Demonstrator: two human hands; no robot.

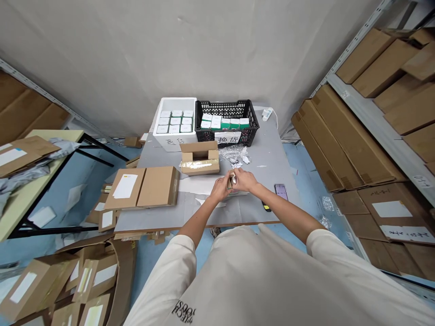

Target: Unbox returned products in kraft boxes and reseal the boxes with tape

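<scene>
In the head view, both hands meet above the grey-covered table (268,158). The left hand (220,189) and the right hand (244,179) have their fingers closed around one small object with a shiny silvery part (234,179); it lies between them, partly hidden by fingers.

Beyond the hands stand one open brown cardboard box (200,166), one white foam box (172,144) holding nine small green-and-white boxes (176,121), and one black plastic crate (251,131) holding at least five more. Crumpled clear plastic (231,152) lies just beyond the hands. Left of them sit two closed brown cardboard boxes (158,186).

The table's near edge runs under the forearms; bare surface extends right of the hands, with one dark phone (281,192) near the right forearm.
</scene>
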